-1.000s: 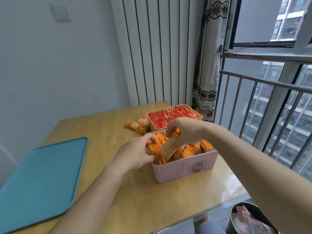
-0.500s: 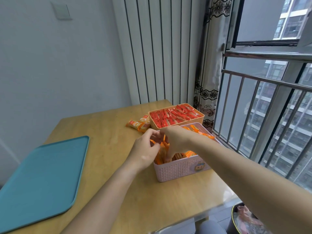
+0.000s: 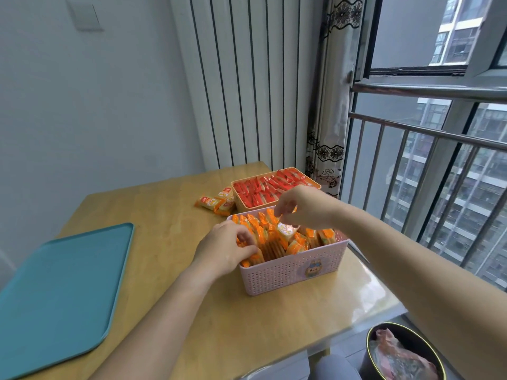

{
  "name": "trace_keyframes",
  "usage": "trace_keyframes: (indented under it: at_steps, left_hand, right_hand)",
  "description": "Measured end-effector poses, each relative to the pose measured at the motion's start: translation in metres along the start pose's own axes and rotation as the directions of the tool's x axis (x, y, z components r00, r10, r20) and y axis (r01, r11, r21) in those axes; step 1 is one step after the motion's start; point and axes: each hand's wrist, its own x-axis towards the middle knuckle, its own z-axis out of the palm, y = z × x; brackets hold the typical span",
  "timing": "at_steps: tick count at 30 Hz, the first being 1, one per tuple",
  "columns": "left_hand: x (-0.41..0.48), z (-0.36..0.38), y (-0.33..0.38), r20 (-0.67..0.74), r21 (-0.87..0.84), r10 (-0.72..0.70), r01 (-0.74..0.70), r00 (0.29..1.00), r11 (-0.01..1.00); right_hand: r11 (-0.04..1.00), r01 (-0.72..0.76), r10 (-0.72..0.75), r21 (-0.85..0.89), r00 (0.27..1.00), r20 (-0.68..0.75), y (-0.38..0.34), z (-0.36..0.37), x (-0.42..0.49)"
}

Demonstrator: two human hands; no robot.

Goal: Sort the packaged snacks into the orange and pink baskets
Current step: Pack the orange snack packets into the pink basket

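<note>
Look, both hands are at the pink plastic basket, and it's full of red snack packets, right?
Not quite. The head view shows the left hand and right hand at the pink perforated plastic basket, but it holds orange-wrapped snack packets. The red-wrapped snack packets fill the orange plastic basket behind it.

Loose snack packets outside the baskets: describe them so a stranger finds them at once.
On the wooden table, look to the far orange basket of red packets. Beside its left wall lie a few orange packets on bare wood, the only snacks outside a basket.
</note>
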Motion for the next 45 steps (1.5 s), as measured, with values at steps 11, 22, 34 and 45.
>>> trace_keyframes:
  at_steps: [11, 22, 34, 45]
  left_hand:
    - [0.012, 0.005, 0.003, 0.092, -0.007, -0.014, 0.015, 0.996, 1.0]
    - [0.025, -0.004, 0.028, -0.06, -0.596, -0.095, 0.04, 0.994, 0.802]
    - [0.019, 0.002, 0.029, 0.018, -0.741, -0.029, 0.033, 0.999, 0.67]
    - [0.004, -0.003, -0.001, 0.018, 0.136, 0.076, -0.078, 0.997, 0.988]
  right_hand:
    - [0.888, 0.01, 0.022, -0.459, 0.998, 0.064, 0.031, 0.022, 0.006]
    - [0.944, 0.19, -0.223, -0.271, 0.97, -0.095, 0.004, 0.001, 0.004]
    - [0.877, -0.001, 0.019, 0.481, 0.999, -0.034, 0.004, -0.004, 0.001]
    - [0.962, -0.003, -0.001, 0.272, 1.0, 0.014, 0.018, 0.034, -0.005]
